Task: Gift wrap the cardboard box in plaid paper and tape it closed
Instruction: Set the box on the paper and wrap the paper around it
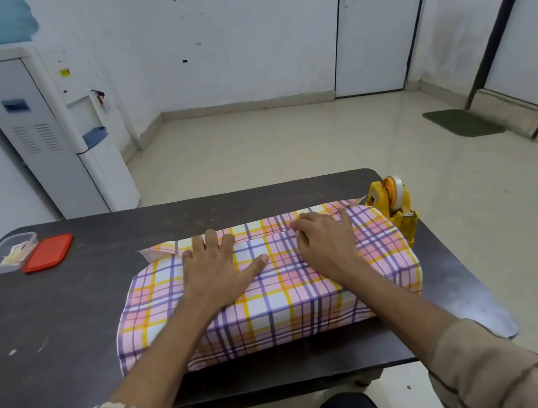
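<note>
Pink, yellow and purple plaid paper (274, 303) lies draped over the cardboard box in the middle of the dark table; the box itself is hidden under it. My left hand (216, 270) rests flat on top of the paper, fingers spread toward the far edge. My right hand (323, 243) presses on the paper near the far seam, its fingertips on the overlapping edge. A flap of paper (170, 247) sticks out along the far side. A yellow tape dispenser (392, 209) stands at the parcel's right far corner.
A clear plastic container (8, 254) and its red lid (48, 252) sit at the table's far left. The table's near edge (286, 383) is close to my knees. A water dispenser (43, 131) stands beyond the table at left.
</note>
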